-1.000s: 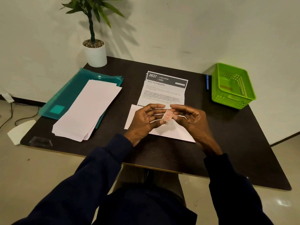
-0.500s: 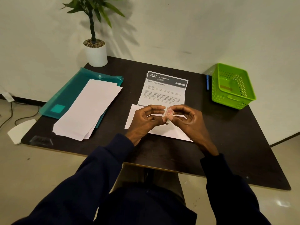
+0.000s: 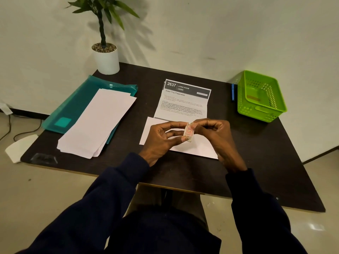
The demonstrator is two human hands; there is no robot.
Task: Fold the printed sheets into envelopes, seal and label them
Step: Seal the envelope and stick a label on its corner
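A small pink stamp [image 3: 189,132] is pinched between the fingertips of my left hand [image 3: 161,139] and my right hand [image 3: 218,138], a little above a white envelope [image 3: 194,148] that lies flat at the table's middle. Just behind the envelope lies a folded printed sheet [image 3: 183,101] headed "2637 Living Room". A stack of white envelopes [image 3: 97,123] rests to the left, on a teal plastic folder [image 3: 77,105].
A green plastic basket [image 3: 260,96] stands at the back right with a blue pen [image 3: 233,92] beside it. A potted plant [image 3: 106,57] occupies the back left corner of the dark table [image 3: 256,162]. The wall is close behind.
The stamp was turned edge-on and curled half a second ago; now its pink face shows again. Both hands stay together over the envelope.
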